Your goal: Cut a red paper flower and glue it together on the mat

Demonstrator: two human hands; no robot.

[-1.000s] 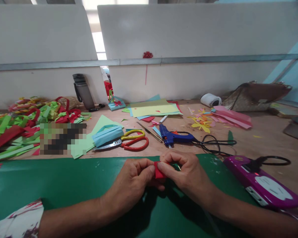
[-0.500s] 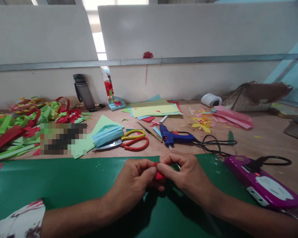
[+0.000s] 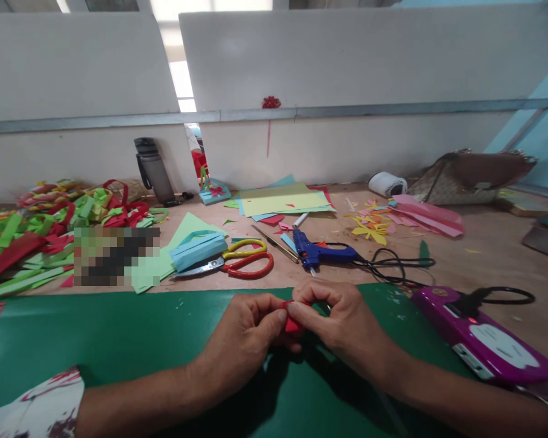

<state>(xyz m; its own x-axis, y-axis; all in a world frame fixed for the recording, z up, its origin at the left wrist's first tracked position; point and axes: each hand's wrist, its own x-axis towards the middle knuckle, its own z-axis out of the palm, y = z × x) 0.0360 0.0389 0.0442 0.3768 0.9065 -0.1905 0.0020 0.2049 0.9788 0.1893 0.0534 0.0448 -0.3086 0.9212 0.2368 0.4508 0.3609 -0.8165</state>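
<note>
A small piece of folded red paper (image 3: 294,323) is pinched between my two hands above the green mat (image 3: 132,340). My left hand (image 3: 249,328) grips its left side with thumb and fingers. On the right side, my right hand (image 3: 331,313) presses the paper's top edge with the thumb; a thin metallic item shows by its fingers, its kind unclear. Much of the paper is hidden by the fingers. Just beyond the hands lie a blue glue gun (image 3: 319,252) and scissors (image 3: 242,260) with red and yellow handles.
Left are piled green and red paper strips (image 3: 86,210) and a grey bottle (image 3: 155,170). Coloured sheets (image 3: 283,199) lie at the back. A purple power strip (image 3: 484,334) with a black cord is at right, a handbag (image 3: 470,176) behind, and a white roll (image 3: 388,184) beside it.
Both hands stay almost in place on the red paper. My right thumb and the paper's top edge have shifted very slightly; the things on the table have not moved.
</note>
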